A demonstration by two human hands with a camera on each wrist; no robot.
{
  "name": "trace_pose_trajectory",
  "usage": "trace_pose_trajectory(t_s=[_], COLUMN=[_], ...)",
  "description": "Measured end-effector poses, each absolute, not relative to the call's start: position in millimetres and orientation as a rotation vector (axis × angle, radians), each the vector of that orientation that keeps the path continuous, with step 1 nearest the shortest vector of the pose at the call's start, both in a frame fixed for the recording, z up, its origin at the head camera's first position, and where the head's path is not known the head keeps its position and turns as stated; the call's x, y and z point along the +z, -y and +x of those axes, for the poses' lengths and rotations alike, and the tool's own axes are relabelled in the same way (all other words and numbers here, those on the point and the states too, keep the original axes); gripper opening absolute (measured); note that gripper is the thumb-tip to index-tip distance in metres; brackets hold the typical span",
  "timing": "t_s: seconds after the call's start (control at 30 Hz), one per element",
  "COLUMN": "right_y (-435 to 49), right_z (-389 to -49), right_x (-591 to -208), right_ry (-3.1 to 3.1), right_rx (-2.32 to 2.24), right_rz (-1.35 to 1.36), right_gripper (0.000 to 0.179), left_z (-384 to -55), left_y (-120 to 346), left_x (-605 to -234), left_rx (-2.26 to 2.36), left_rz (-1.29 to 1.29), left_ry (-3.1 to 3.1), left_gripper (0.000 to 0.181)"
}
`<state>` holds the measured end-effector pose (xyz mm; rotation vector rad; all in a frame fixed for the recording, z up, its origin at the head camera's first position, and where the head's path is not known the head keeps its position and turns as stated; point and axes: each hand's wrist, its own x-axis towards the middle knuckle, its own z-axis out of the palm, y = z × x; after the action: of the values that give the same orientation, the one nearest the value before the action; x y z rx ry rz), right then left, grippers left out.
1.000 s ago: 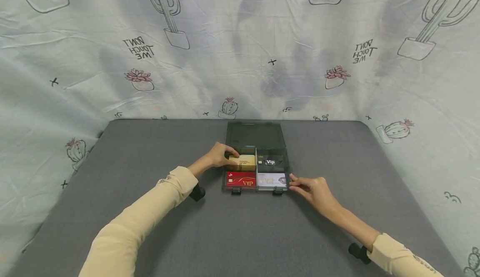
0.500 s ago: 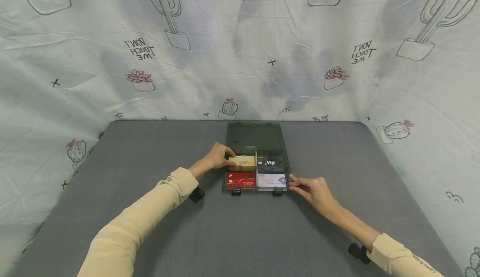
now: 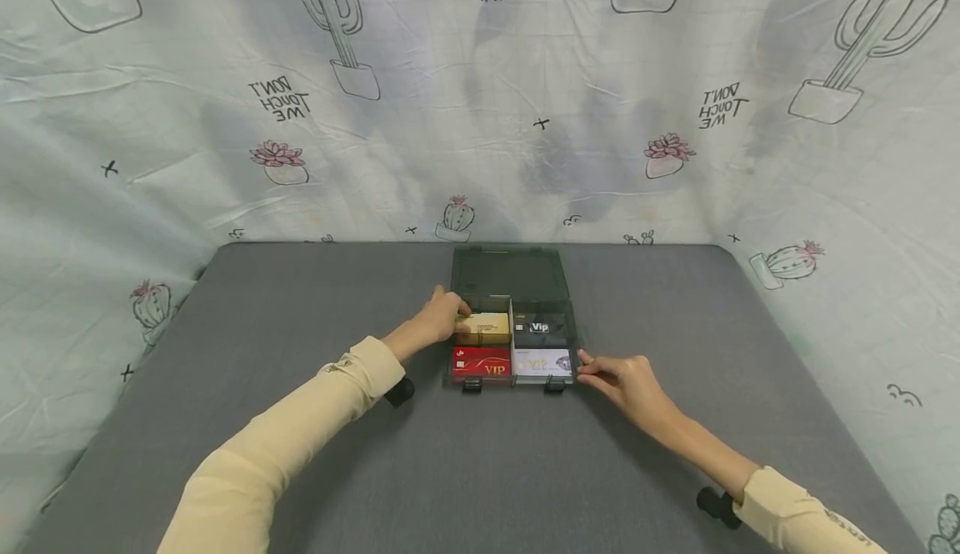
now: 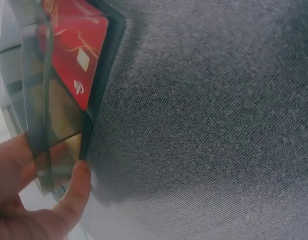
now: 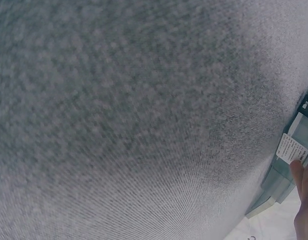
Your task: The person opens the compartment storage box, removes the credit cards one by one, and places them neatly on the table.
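Note:
A dark translucent card box (image 3: 512,381) lies with its lid (image 3: 510,274) folded back, away from me. Its compartments hold gold cards (image 3: 491,326), black Vip cards (image 3: 551,337), red VIP cards (image 3: 472,361) and white VIP cards (image 3: 551,362). On the box's left side, by the gold cards, my left hand (image 3: 437,317) grips the wall. The left wrist view shows the thumb (image 4: 76,187) at the edge and other fingers behind clear plastic. At the opposite wall, my right hand (image 3: 633,383) touches the outside with thumb and index fingertips, near a white label (image 5: 292,149).
The box rests on a grey cloth-covered table (image 3: 495,471). A pale curtain (image 3: 540,179) printed with cacti hangs behind and at both sides. Black wrist mounts (image 3: 718,506) sit below the forearms.
My left hand has shifted slightly down and outward at the box's left wall, with its fingers less over the gold cards. The right hand stays at the right wall.

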<state>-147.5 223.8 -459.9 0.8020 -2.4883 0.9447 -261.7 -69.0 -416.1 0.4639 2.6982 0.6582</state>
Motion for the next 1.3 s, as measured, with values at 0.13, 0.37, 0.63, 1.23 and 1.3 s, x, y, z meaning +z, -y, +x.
trace_pose_trajectory(t_s=[0.13, 0.37, 0.63, 1.23, 1.3], right_y=[-224.1, -223.5, -223.3, -223.8, -223.9], right_z=[-147.7, -147.8, -147.4, -147.5, -147.3], right_x=[-459.9, -459.5, -459.1, -459.4, -459.2], right_ry=[2.490, 2.487, 2.487, 2.490, 2.491], right_rx=[0.943, 0.939, 0.936, 0.931, 0.929], right_rz=[0.798, 0.800, 0.788, 0.781, 0.775], right_gripper=[0.012, 0.013, 0.013, 0.013, 0.013], left_z=[-264.7, -264.4, -261.2, -279.2, -279.0], left_y=[70.3, 75.2, 77.7, 101.9, 106.3], left_x=[-417.4, -423.8, -425.4, -428.9, -431.3], left_rx=[0.619, 0.760, 0.923, 1.341, 1.340], left_rz=[0.517, 0.581, 0.793, 0.785, 0.749], left_ry=[-2.706, -2.805, -2.958, -2.768, -2.766], left_gripper=[0.029, 0.020, 0.006, 0.009, 0.010])
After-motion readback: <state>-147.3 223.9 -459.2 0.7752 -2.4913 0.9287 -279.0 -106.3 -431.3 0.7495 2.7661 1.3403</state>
